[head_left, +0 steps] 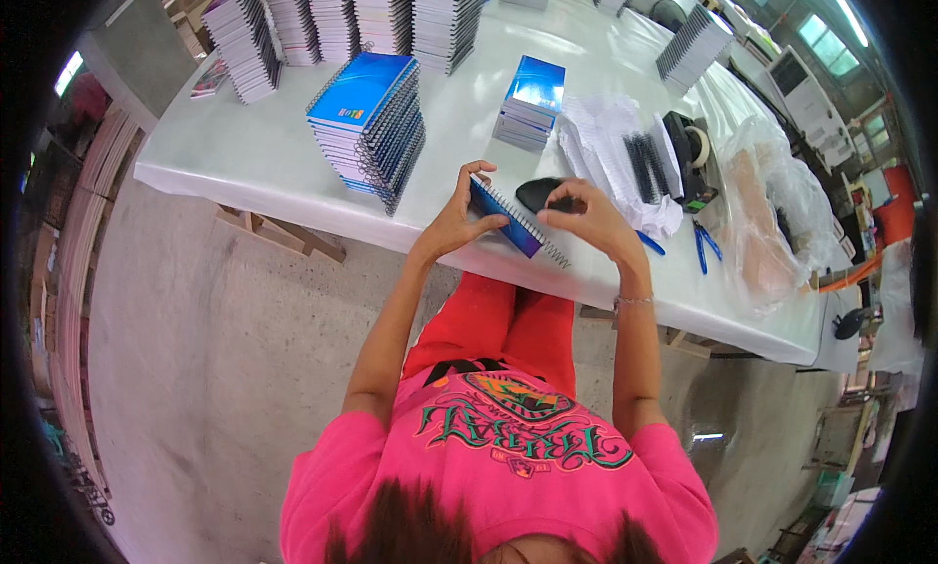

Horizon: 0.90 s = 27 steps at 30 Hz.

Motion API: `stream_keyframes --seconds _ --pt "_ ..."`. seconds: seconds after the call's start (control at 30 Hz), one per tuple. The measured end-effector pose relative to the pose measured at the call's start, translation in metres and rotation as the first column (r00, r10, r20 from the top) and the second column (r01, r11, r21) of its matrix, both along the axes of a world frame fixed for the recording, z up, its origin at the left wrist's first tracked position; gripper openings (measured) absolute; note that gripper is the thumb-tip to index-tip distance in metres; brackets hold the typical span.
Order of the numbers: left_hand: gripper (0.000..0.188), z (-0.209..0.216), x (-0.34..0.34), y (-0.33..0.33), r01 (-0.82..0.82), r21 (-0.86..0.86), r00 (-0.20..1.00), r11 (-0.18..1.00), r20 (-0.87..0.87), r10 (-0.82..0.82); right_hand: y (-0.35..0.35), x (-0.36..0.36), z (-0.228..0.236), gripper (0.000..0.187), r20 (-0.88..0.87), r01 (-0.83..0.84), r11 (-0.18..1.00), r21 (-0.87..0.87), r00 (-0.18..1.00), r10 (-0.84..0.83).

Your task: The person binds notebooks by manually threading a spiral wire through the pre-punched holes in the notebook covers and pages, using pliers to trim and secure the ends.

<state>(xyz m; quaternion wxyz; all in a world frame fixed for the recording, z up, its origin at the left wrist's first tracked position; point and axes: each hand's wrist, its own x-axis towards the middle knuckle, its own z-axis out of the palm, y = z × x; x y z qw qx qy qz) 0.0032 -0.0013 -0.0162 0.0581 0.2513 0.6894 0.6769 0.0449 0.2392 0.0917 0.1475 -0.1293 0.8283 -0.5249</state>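
My left hand (457, 220) grips a small blue-covered notebook (505, 222) by its edges, thumb across the cover, tilted just above the table's near edge. A metal spiral coil (528, 220) runs along the notebook's right side, its free end sticking out past the lower corner. Beside that coil, my right hand (583, 219) is curled with thumb and fingers pinched together. What the pinch holds, if anything, is too small to make out. A dark oval object (537, 193) shows right behind the right fingertips; its kind is unclear.
On the white-covered table (195, 144) stand a stack of blue spiral notebooks (366, 124), a smaller blue-topped stack (532, 100) and several tall stacks at the back. Rightward lie white paper with black coils (645, 168), a tape dispenser (692, 153), blue-handled pliers (705, 246) and clear plastic (767, 212).
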Motion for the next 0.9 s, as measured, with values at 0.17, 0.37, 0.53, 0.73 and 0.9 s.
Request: stream_keyframes --seconds 0.17,0.37,0.53,0.73,0.9 --pt "0.086 -0.002 0.005 0.004 -0.005 -0.04 0.999 0.999 -0.045 0.003 -0.004 -0.006 -0.002 0.019 -0.046 0.022 0.995 0.1 0.999 -0.017" --pt "0.086 -0.003 0.001 0.002 -0.013 0.008 1.0 1.0 -0.022 0.013 -0.017 -0.004 0.003 0.025 0.064 0.012 0.999 -0.035 0.998 -0.01" --pt "0.07 0.001 0.008 0.017 -0.141 0.05 0.99 0.989 0.011 0.141 -0.004 -0.018 -0.033 0.036 -0.231 0.272 0.962 -0.034 0.934 -0.272" --pt "0.048 -0.009 0.02 0.05 -0.51 0.056 0.86 0.858 0.003 0.511 0.073 0.022 -0.08 0.05 -0.461 0.799 0.585 0.138 0.575 -0.676" --pt "0.03 0.008 0.029 0.056 -0.506 0.141 0.863 0.851 0.109 0.494 0.115 0.06 -0.12 0.07 -0.675 0.81 0.442 0.385 0.574 -0.464"
